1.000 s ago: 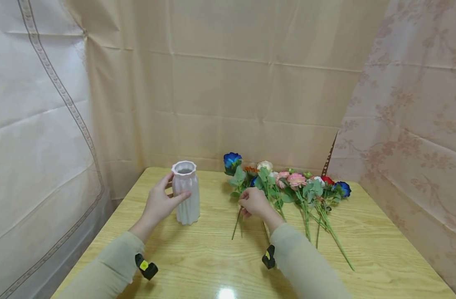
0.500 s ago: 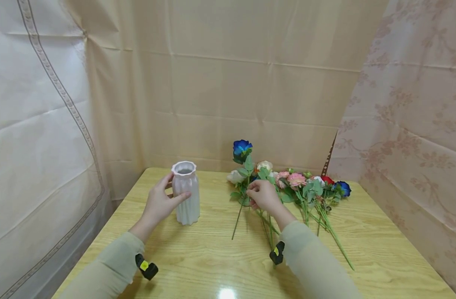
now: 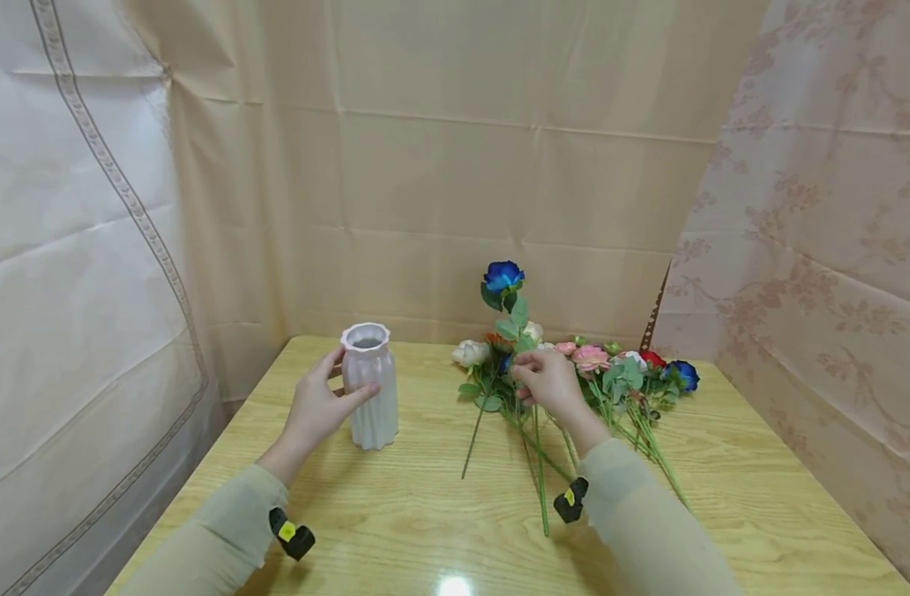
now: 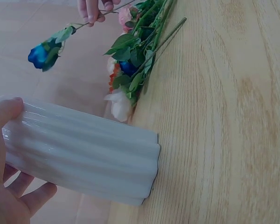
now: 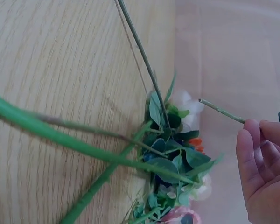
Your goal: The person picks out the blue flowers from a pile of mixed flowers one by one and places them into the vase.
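Note:
A white fluted vase [image 3: 375, 406] with a scalloped rim stands upright on the table, its mouth bare of flowers. My left hand [image 3: 319, 404] holds it from the left side, thumb across the front and fingers behind. In the left wrist view the vase [image 4: 84, 149] fills the lower left, its base on the wood. My right hand [image 3: 550, 382] pinches the stem of a blue rose [image 3: 503, 276], raised bloom-up above the other flowers. The stem's cut end [image 5: 219, 110] pokes out past the fingertips in the right wrist view.
On the wooden table [image 3: 425, 513], several artificial flowers lie to the right: a white bloom [image 3: 470, 353], a pink one [image 3: 591, 358], a red one [image 3: 653, 359] and another blue rose [image 3: 681, 376]. Their green stems point toward the front. Beige curtain [image 3: 440, 190] hangs behind.
My right hand has lifted the blue rose up and to the right, out from the left end of the flowers, uncovering the white bloom. The left hand and vase stay put.

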`<act>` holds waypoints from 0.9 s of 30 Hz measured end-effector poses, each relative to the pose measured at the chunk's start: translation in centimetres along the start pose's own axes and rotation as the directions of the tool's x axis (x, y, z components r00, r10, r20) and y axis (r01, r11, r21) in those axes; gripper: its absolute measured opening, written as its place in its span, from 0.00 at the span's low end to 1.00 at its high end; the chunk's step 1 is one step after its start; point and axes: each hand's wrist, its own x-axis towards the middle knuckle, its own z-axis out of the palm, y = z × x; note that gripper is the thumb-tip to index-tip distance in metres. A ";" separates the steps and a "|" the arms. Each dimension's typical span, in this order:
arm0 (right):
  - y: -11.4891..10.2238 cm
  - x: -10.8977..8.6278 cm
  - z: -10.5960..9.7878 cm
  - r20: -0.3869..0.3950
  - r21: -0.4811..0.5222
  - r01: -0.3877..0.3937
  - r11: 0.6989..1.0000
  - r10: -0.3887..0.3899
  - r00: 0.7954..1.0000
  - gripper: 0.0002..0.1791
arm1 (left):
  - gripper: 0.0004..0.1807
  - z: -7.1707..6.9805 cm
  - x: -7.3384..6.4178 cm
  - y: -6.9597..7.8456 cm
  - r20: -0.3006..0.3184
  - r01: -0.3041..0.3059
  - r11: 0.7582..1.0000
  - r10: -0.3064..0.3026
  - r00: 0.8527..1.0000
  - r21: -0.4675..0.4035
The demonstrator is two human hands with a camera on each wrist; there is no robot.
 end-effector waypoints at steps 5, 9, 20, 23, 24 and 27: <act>0.2 -0.2 -0.9 -0.021 0.011 0.007 1.000 -0.007 1.000 0.16 | 0.50 0.0 0.1 -0.1 -0.002 -0.005 1.000 0.005 1.000 0.002; 0.5 -0.1 -1.6 -0.040 0.046 0.010 0.999 -0.008 0.999 0.16 | 0.50 0.0 0.1 -0.2 -0.001 -0.002 1.000 0.002 1.000 0.006; 1.2 0.1 -3.0 -0.112 0.113 0.043 0.993 -0.030 0.993 0.17 | 0.51 0.0 0.0 -0.2 -0.001 0.009 1.000 -0.009 1.000 0.004; 1.3 0.1 -3.2 -0.117 0.103 0.051 0.993 -0.039 0.992 0.17 | 0.51 0.0 0.0 -0.2 0.000 0.011 1.000 -0.011 1.000 0.011; 1.4 0.1 -3.2 -0.116 0.095 0.053 0.994 -0.042 0.992 0.18 | 0.51 0.0 0.0 -0.2 0.000 0.011 1.000 -0.011 1.000 0.011; 1.5 0.0 -3.3 -0.116 0.076 0.058 0.995 -0.049 0.992 0.18 | 0.51 0.0 0.0 -0.1 -0.002 0.007 1.000 -0.007 1.000 0.012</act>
